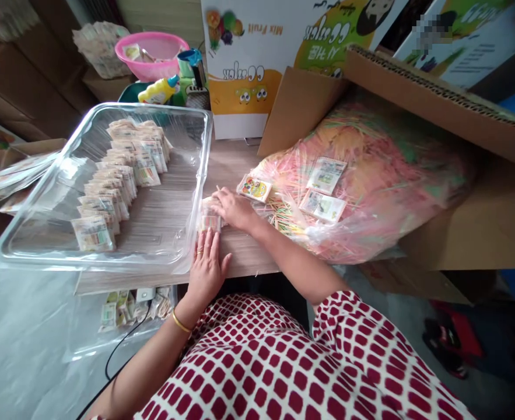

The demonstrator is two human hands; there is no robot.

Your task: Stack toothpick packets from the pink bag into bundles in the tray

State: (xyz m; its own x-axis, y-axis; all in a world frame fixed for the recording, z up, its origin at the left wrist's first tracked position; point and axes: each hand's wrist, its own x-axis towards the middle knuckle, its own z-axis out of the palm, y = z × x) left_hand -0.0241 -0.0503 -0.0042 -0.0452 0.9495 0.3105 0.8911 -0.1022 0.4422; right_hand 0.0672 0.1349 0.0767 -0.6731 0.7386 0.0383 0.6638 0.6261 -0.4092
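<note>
At the edge of the worn wooden surface (235, 166), the left grip (207, 271) and right grip (235, 209) meet at a small striped paper packet (209, 219)

In the head view, the packet lies on the surface between both grips. The right grip rests over its upper end, fingers extended across it, though whether it pinches the packet is hidden. The left grip lies flat just below, its fingers pressed together and their tips at the packet's lower edge.

Left of the grips, a shallow clear plastic tray (126, 108) holds many printed packets in paper wrappers (93, 233), standing in two long overlapping rows. Packets at the tray's near end sit against its rim, and the rows take up only part of its floor.

Right of the right grip, a large clear plastic bag of pink, yellow and green sticks (371, 175) bulges from a brown cardboard box (436, 99), looking heavily filled. On it lie two white-bordered paper cards (326, 175) and a bright printed packet (254, 188), with loose coloured sticks (279, 213) spilling close to the right grip.

Beyond the grips stands a printed white fruit carton (240, 76). Below the left grip, more packets (126, 309) lie on a clear plastic sheet (30, 326).
</note>
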